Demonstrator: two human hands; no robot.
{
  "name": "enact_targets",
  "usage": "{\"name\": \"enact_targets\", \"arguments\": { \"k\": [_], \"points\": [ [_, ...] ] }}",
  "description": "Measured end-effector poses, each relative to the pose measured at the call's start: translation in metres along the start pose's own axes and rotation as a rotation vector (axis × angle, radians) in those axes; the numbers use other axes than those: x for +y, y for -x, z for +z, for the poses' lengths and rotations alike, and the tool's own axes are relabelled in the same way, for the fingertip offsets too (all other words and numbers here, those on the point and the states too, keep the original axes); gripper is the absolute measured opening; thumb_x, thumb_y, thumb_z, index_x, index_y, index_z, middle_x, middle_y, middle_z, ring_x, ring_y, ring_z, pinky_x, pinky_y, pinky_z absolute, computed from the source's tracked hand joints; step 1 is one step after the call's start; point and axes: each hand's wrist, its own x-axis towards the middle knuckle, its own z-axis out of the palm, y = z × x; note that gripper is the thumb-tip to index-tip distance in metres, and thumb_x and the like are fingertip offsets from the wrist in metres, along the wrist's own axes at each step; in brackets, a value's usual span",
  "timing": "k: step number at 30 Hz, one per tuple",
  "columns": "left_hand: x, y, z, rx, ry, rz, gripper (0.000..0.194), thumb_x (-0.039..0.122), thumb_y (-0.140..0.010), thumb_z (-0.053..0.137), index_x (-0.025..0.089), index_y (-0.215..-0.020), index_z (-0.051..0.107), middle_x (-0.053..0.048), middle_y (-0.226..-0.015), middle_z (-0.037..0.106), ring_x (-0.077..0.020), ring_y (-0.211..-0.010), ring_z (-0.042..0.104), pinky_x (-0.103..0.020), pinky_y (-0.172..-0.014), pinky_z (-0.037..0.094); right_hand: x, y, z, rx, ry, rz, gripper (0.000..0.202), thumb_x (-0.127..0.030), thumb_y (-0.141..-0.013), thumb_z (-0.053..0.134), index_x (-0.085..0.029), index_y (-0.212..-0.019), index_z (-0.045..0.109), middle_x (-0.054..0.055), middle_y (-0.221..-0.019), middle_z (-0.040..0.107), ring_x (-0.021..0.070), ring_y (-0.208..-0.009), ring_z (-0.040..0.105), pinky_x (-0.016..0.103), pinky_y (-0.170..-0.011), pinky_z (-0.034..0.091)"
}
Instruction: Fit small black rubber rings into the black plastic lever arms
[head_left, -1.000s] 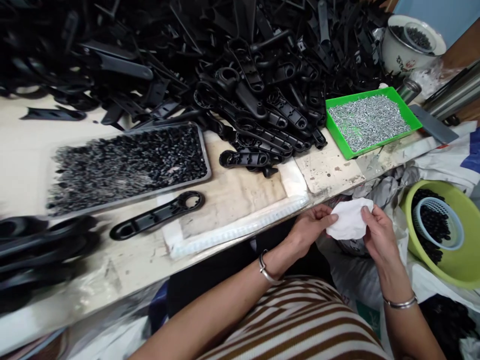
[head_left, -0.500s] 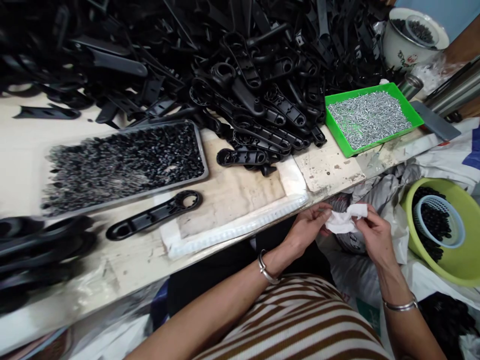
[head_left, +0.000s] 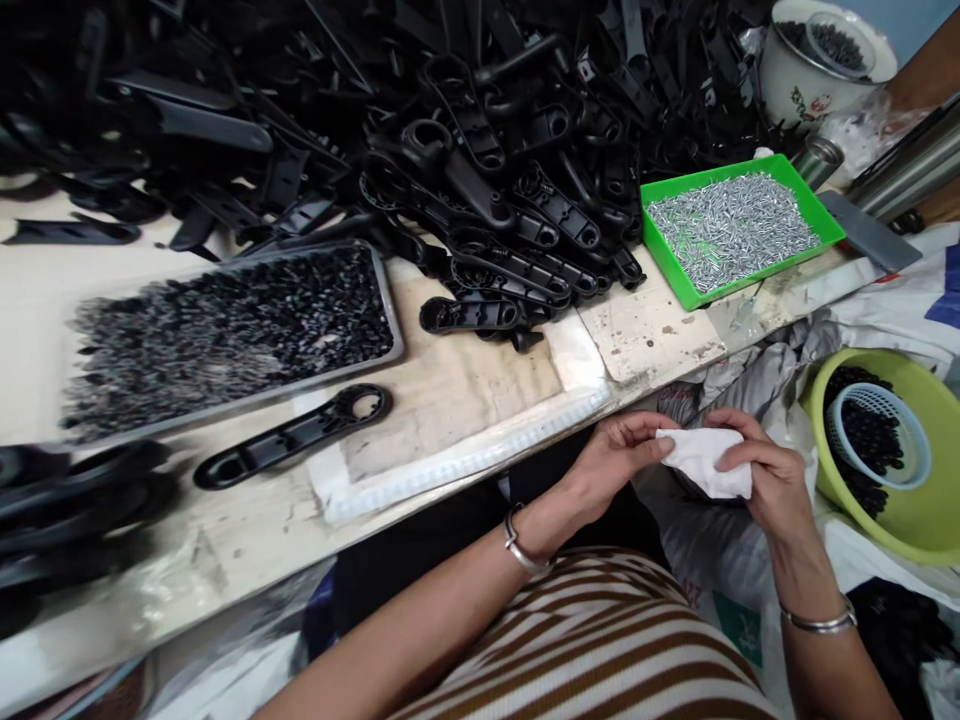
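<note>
The left hand (head_left: pixel 611 458) and right hand (head_left: pixel 774 472) each pinched one end of a white sheet (head_left: pixel 707 461) between thumb and fingers; it lay soft and creased between them, and whether paper or fabric could not be told. Beyond the grip, on the bench (head_left: pixel 652 340), a smooth green tray (head_left: pixel 664 255) held slender, shiny pins (head_left: pixel 739 225). Beyond and leftward rose a tangled pile (head_left: pixel 480 200) of hard black parts, ribbed and ring-ended; a lone part (head_left: pixel 292 435) lay farther left. Right of the grip stood a round yellow tub (head_left: pixel 930 520). The sheet's lower edge was free, the bench's worn front edge ran just past the left hand, and open air separated the right hand from the tub
</note>
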Motion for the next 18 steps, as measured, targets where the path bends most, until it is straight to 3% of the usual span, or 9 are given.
{"name": "enact_targets", "arguments": {
  "k": [4, 8, 12, 18],
  "points": [
    [0.007, 0.005, 0.005, 0.000, 0.008, 0.024, 0.040, 0.044, -0.058, 0.088, 0.014, -0.080, 0.071, 0.000, -0.066, 0.065, -0.0078, -0.060, 0.053, -0.020, -0.062, 0.041, -0.009, 0.004, 0.000, 0.064, -0.244, 0.167, 0.009, -0.026, -0.073, 0.068, -0.023, -0.067, 0.074, 0.008, -0.107, 0.071, 0.0254, -0.094, 0.065, 0.034, -0.072, 0.051],
    [0.019, 0.013, 0.008, -0.054, -0.075, 0.100, 0.037, 0.046, -0.068, 0.082, 0.014, -0.082, 0.069, 0.000, -0.065, 0.064, -0.0085, -0.059, 0.054, -0.020, -0.061, 0.043, -0.023, 0.005, 0.004, 0.026, -0.311, 0.141, 0.026, -0.048, -0.075, 0.068, -0.022, -0.078, 0.074, 0.010, -0.103, 0.071, 0.0254, -0.084, 0.066, 0.036, -0.067, 0.052],
    [0.030, 0.021, 0.008, -0.072, -0.168, 0.184, 0.034, 0.046, -0.074, 0.077, 0.014, -0.083, 0.069, 0.001, -0.062, 0.061, -0.0089, -0.057, 0.054, -0.019, -0.057, 0.043, -0.032, 0.004, 0.008, 0.067, -0.199, 0.070, 0.023, -0.031, -0.063, 0.083, -0.025, -0.081, 0.069, 0.006, -0.094, 0.070, 0.0195, -0.075, 0.064, 0.029, -0.061, 0.049],
    [0.051, 0.035, 0.010, -0.078, -0.347, 0.305, 0.022, 0.037, -0.080, 0.074, 0.016, -0.081, 0.074, -0.003, -0.075, 0.070, -0.0121, -0.067, 0.062, -0.020, -0.065, 0.051, -0.046, 0.005, 0.016, 0.105, -0.256, -0.047, 0.027, -0.028, -0.064, 0.084, -0.028, -0.084, 0.065, 0.003, -0.085, 0.068, 0.0165, -0.066, 0.061, 0.026, -0.053, 0.045]
  ]
}}
